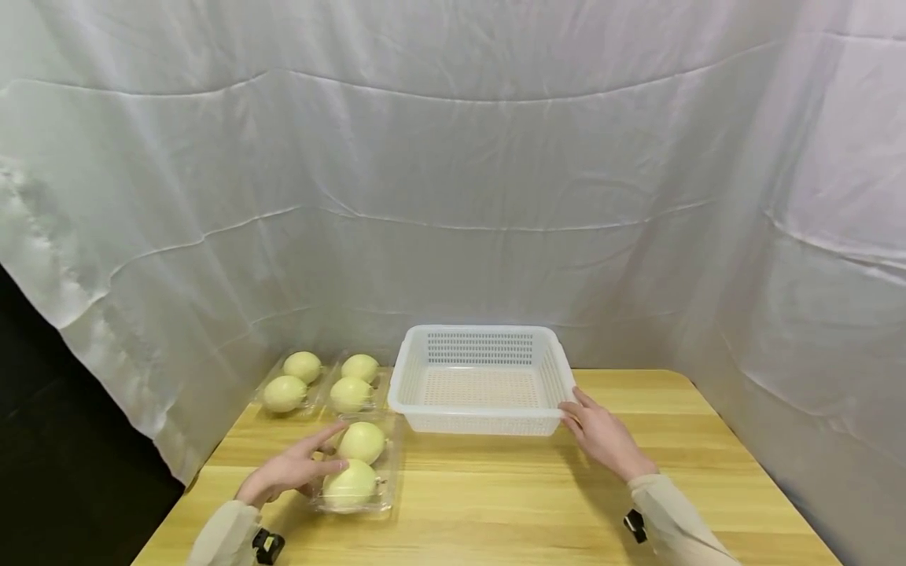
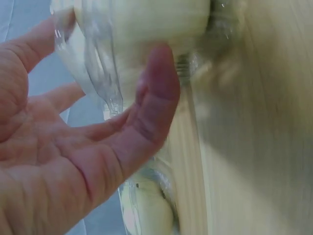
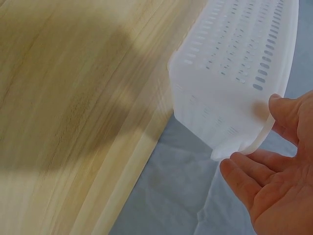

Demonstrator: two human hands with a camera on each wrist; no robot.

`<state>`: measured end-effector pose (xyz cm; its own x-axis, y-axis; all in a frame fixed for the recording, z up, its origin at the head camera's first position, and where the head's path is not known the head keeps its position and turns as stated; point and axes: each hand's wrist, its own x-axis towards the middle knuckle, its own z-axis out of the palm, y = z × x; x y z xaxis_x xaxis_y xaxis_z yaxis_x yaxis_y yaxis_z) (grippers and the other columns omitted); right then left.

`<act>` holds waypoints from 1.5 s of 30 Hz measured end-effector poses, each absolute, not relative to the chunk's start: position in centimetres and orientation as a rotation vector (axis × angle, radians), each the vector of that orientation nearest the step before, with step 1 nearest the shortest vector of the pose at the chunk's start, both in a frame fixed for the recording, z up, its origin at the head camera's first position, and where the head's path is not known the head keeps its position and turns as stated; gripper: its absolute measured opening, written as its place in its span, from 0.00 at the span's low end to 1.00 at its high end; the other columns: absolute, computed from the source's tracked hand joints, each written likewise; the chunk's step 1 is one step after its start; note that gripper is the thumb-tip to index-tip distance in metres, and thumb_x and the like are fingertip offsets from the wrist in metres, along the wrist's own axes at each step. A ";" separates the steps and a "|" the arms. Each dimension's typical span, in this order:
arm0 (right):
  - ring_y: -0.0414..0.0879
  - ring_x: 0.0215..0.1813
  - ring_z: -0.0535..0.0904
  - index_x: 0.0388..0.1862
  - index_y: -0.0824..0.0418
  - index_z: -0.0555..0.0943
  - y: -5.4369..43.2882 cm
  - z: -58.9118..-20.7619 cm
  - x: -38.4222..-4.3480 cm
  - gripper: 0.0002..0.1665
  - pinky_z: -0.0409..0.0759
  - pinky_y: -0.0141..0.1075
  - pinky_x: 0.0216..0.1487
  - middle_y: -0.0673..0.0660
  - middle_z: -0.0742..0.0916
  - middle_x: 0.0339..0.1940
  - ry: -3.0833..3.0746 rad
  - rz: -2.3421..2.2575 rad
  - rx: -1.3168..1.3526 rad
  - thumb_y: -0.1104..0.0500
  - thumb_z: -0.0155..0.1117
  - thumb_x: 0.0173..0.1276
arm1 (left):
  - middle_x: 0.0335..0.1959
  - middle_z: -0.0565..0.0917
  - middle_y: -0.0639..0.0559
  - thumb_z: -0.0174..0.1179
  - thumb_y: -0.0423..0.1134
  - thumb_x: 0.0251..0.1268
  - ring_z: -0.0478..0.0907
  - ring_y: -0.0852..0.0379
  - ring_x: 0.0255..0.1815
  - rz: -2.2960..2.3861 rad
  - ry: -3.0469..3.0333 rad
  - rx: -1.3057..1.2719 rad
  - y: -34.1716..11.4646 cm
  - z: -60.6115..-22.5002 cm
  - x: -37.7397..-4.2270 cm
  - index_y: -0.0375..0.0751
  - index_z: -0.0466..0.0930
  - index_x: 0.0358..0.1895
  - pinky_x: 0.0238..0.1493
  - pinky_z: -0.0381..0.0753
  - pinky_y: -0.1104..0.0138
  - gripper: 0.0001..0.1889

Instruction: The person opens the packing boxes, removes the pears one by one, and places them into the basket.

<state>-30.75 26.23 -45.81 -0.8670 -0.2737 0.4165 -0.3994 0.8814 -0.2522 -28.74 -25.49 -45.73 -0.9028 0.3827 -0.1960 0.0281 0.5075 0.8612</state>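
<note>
Cloth [image 1: 453,157], silvery grey and wrinkled, is hanging behind a yellow wood-grained table [image 1: 481,495]. At the far edge, a rectangular white plastic basket [image 1: 481,412] is standing, perforated all round; left of it, three clear plastic boxes [image 1: 378,393] are lying. I'm seeing the right hand [image 1: 605,440] pinching the basket's near right corner, thumb and fingers clamped on the rim. The left hand [image 1: 286,472] is resting against the nearest box [image 1: 388,479], fingers apart. Pale-yellow oval fruits [image 1: 350,487] are sitting in pairs, one pair per box.

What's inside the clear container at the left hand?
Two pale yellow fruits in the clear container; their undersides are hidden, and the left hand hides part of its left side.
</note>
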 end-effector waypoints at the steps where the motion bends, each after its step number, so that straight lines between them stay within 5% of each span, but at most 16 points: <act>1: 0.70 0.55 0.80 0.53 0.65 0.82 26.2 -45.8 -30.7 0.15 0.81 0.59 0.48 0.77 0.74 0.65 -2.679 0.474 0.495 0.60 0.62 0.70 | 0.66 0.57 0.19 0.62 0.47 0.67 0.73 0.55 0.25 1.364 2.375 0.360 -25.4 -45.8 -28.8 0.44 0.45 0.79 0.26 0.82 0.59 0.44; 4: 0.70 0.55 0.80 0.53 0.65 0.82 26.2 -45.8 -30.6 0.15 0.80 0.60 0.49 0.77 0.74 0.65 -2.682 0.479 0.488 0.59 0.61 0.71 | 0.65 0.57 0.20 0.62 0.46 0.67 0.70 0.58 0.18 1.387 2.334 0.397 -25.4 -45.8 -28.8 0.45 0.44 0.79 0.26 0.83 0.58 0.44; 16: 0.71 0.55 0.80 0.52 0.65 0.82 26.5 -45.7 -30.8 0.14 0.81 0.60 0.49 0.77 0.75 0.64 -2.637 0.460 0.522 0.61 0.62 0.70 | 0.65 0.61 0.23 0.63 0.45 0.66 0.75 0.56 0.20 1.374 2.313 0.493 -23.2 -45.7 -28.7 0.45 0.48 0.79 0.29 0.84 0.55 0.43; 24: 0.70 0.54 0.80 0.52 0.64 0.82 26.4 -45.7 -31.0 0.14 0.81 0.59 0.48 0.76 0.76 0.63 -2.623 0.453 0.556 0.61 0.62 0.70 | 0.60 0.69 0.27 0.64 0.46 0.65 0.79 0.49 0.43 1.317 2.374 0.607 -19.8 -46.1 -28.6 0.43 0.53 0.77 0.36 0.82 0.59 0.41; 34: 0.71 0.57 0.78 0.51 0.65 0.82 26.3 -45.2 -30.9 0.13 0.81 0.59 0.49 0.77 0.75 0.64 -2.636 0.466 0.565 0.63 0.61 0.70 | 0.51 0.75 0.32 0.68 0.44 0.61 0.80 0.53 0.20 1.348 2.356 0.641 -14.0 -46.3 -28.5 0.43 0.60 0.74 0.28 0.83 0.53 0.39; 40: 0.68 0.57 0.79 0.50 0.60 0.82 25.8 -45.7 -30.7 0.12 0.82 0.60 0.42 0.73 0.77 0.63 -2.605 0.454 0.504 0.62 0.64 0.68 | 0.53 0.74 0.37 0.70 0.45 0.58 0.79 0.54 0.22 1.348 2.361 0.564 -11.8 -46.7 -28.2 0.47 0.62 0.74 0.29 0.85 0.57 0.40; 45: 0.65 0.56 0.79 0.46 0.61 0.83 24.6 -46.3 -30.3 0.13 0.80 0.59 0.48 0.68 0.82 0.57 -2.462 0.404 0.526 0.61 0.70 0.62 | 0.52 0.74 0.37 0.70 0.47 0.58 0.80 0.52 0.22 1.336 2.410 0.574 -10.7 -47.1 -28.1 0.48 0.62 0.74 0.28 0.85 0.58 0.40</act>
<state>-30.30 24.62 -46.32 -0.7521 -0.2758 0.5985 -0.4528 0.8762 -0.1653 -28.15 -10.66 -47.12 -0.8661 0.4924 -0.0864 0.1875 0.4802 0.8569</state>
